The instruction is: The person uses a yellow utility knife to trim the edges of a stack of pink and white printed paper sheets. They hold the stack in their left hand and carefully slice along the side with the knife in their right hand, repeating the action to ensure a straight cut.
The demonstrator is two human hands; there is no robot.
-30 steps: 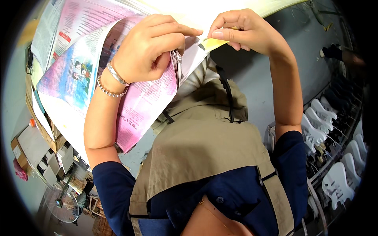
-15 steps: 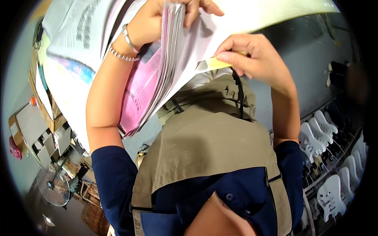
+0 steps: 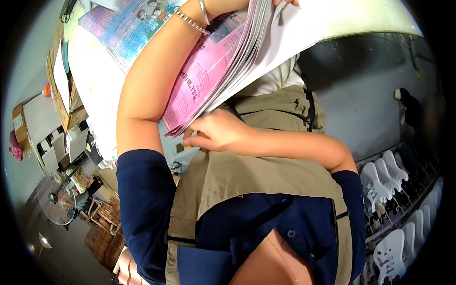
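— Under the stack's lower corner, what is the right hand (image 3: 216, 133) doing?
— Fingers curled, pinching the bottom pages of the pink-and-white stack of printed sheets (image 3: 223, 71).
— And the left hand (image 3: 280, 2)?
— Mostly cut off at the top edge; its grip can't be told.
— Anything beyond?
— A cardboard box (image 3: 64, 95) holding papers, and a fan (image 3: 56, 199).

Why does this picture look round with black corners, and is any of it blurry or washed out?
Head view: a fisheye lens bends straight edges and leaves a black rim; the pink-paged booklet stack and right hand look fairly sharp; the pale sheet at the top is overbright; the fan sits in dim shadow.
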